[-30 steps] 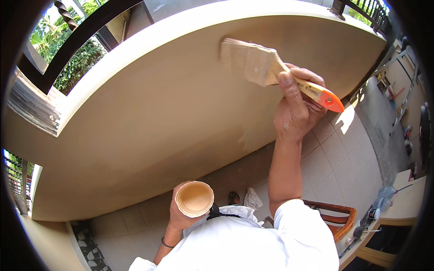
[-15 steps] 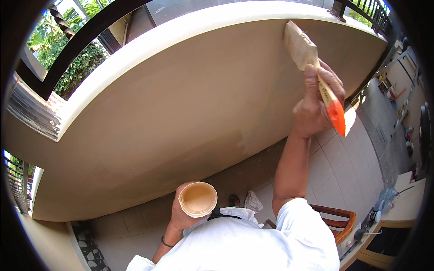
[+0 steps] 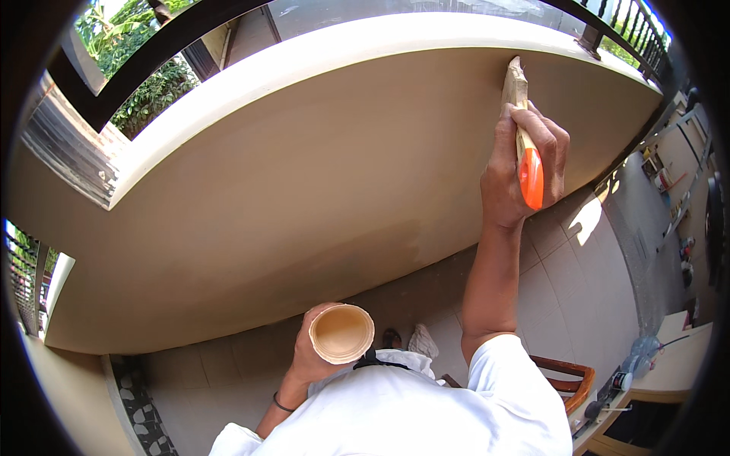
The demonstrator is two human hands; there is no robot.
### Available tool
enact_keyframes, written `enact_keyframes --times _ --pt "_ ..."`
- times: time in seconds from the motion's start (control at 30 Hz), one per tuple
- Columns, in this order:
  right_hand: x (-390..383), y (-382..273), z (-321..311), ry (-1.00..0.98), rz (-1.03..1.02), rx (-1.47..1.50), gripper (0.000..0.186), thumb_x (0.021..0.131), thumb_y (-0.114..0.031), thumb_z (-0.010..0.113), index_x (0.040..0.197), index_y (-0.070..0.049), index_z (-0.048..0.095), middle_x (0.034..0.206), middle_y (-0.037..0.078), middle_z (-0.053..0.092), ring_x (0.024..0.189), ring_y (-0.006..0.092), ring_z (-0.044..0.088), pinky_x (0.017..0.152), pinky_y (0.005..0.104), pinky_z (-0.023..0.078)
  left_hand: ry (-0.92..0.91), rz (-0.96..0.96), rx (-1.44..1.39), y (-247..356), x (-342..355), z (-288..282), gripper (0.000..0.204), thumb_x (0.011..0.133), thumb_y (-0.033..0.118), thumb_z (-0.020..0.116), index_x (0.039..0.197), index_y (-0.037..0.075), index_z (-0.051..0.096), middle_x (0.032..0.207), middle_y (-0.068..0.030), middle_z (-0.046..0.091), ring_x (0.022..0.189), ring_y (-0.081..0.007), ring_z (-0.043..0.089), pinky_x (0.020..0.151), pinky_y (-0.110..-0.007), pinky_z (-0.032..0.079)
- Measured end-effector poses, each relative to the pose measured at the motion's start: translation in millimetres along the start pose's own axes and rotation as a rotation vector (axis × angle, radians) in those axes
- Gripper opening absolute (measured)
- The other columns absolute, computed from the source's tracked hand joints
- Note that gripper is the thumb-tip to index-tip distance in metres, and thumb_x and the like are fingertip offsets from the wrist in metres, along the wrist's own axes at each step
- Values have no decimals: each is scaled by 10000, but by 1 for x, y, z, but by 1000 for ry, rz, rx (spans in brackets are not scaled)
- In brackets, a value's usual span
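Observation:
My right hand point(image 3: 525, 159) is closed round a flat paintbrush point(image 3: 530, 178) with a wooden, orange-tipped handle. Its pale bristles are on or very near the beige parapet wall point(image 3: 289, 182), just below the white curved ledge point(image 3: 319, 53) on the right side, seen nearly edge-on. Low in the middle, my left hand point(image 3: 308, 353) grips a cup point(image 3: 341, 334) with pale cream paint inside, held in front of my white shirt. A darker patch runs along the lower part of the wall.
Black railings point(image 3: 114, 87) top the ledge, with plants beyond. A wooden chair point(image 3: 578, 376) and a cluttered counter point(image 3: 677, 349) stand at the lower right. A pale cloth point(image 3: 423, 340) is by my foot on the tiled floor point(image 3: 563, 296). A metal frame point(image 3: 677, 197) is far right.
The brush has moved right along the wall below the ledge and turned from sideways to nearly upright. My right arm moved with it. My left hand and cup have shifted slightly.

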State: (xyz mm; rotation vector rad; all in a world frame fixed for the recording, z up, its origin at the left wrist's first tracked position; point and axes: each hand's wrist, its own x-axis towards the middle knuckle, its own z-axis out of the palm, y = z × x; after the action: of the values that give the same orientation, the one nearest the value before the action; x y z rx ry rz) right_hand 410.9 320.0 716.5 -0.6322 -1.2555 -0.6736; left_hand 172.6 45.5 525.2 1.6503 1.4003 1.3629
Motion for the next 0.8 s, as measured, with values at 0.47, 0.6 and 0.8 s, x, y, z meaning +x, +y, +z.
enact_keyframes --times 0.47,0.6,0.8 --pt "-31 -148 -1 -241 66 800 348 851 108 857 1110 -73 713 1099 191 742 913 281 766 805 388 641 11 -13 -54 -22 -39 -52 933 656 150 1046 1456 21 584 1424 -158 644 1305 -297 653 1107 -429 536" --pt "-9 -62 -7 48 675 657 145 941 51 804 1046 0 717 1008 114 737 952 200 745 796 345 643 31 -110 -239 -36 -63 -71 941 665 160 1047 1467 27 573 1425 -145 651 1306 -280 655 1102 -430 543" --pt "-18 -99 9 85 291 265 151 908 42 832 1026 -2 748 975 101 757 894 227 760 765 342 626 113 -192 -348 -46 -97 -104 950 686 120 1033 1496 46 542 1404 -117 682 1286 -241 670 1087 -434 560"
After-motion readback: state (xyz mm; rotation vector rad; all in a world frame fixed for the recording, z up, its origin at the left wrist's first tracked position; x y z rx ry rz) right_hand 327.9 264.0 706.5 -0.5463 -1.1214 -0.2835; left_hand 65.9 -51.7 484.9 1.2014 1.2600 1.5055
